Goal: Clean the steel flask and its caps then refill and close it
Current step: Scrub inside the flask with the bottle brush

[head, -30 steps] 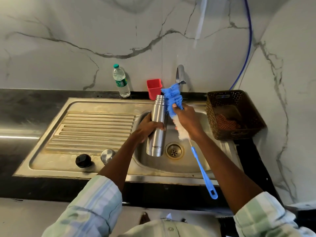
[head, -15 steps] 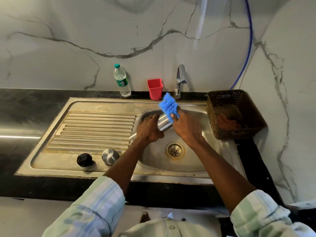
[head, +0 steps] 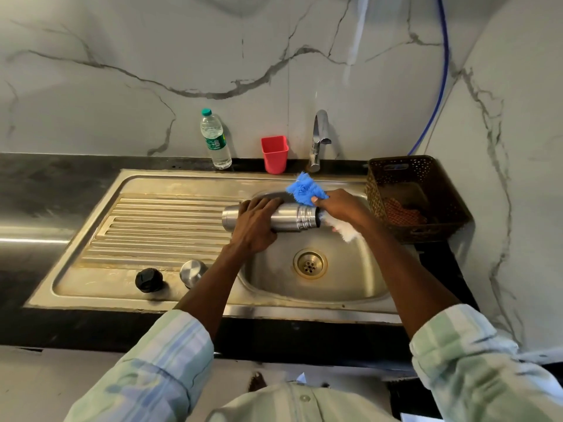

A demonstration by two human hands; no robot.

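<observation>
Left hand (head: 254,226) grips flask (head: 289,219) | sideways, uncapped, shiny steel

Faucet (head: 319,138) and basket (head: 417,196) flank basin (head: 350,275).

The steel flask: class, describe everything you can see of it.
The flask is a shiny steel cylinder with a ringed neck, uncapped. It lies roughly level above the sink, base to the left and mouth to the right. The left hand grips its middle; the right hand, holding a blue brush, is at its mouth.
</observation>
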